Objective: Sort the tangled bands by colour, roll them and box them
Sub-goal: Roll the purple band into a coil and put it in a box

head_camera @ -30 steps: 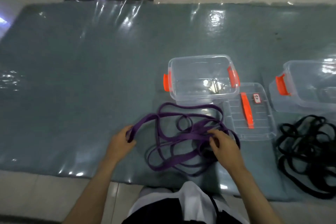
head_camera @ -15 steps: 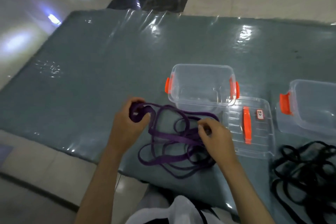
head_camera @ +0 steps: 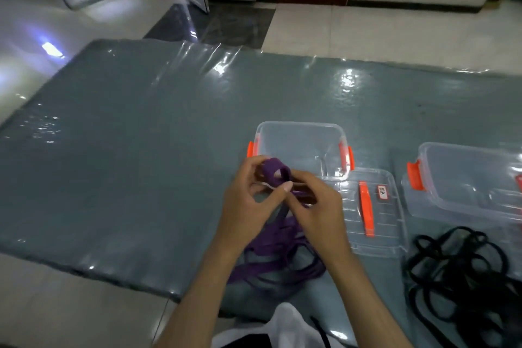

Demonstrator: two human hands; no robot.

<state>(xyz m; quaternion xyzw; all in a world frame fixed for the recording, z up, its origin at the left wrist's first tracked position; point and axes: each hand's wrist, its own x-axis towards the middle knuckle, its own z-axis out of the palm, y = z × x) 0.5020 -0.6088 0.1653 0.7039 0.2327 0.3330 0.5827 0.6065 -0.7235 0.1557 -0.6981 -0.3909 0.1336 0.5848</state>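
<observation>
Head view, looking down at teal mat [head_camera: 127, 149] on tiled floor. Both hands raised just above mat, nr front edge. Left hand [head_camera: 243, 206] and right hand [head_camera: 313, 212] pinching start of purple band [head_camera: 275, 173], small coil wound at fingertips; rest of band trailing down into loose purple tangle on mat below wrists. Clear box w/ orange latches [head_camera: 300, 147] just behind hands, open, its lid [head_camera: 370, 212] beside it to right. Second clear box [head_camera: 466, 181] further right; black bands [head_camera: 457, 271] heaped in front of it. Band judged soft, light, limp, prob. springy: likely to unroll if released. Best held on coil itself, thumb pressing flat.
</observation>
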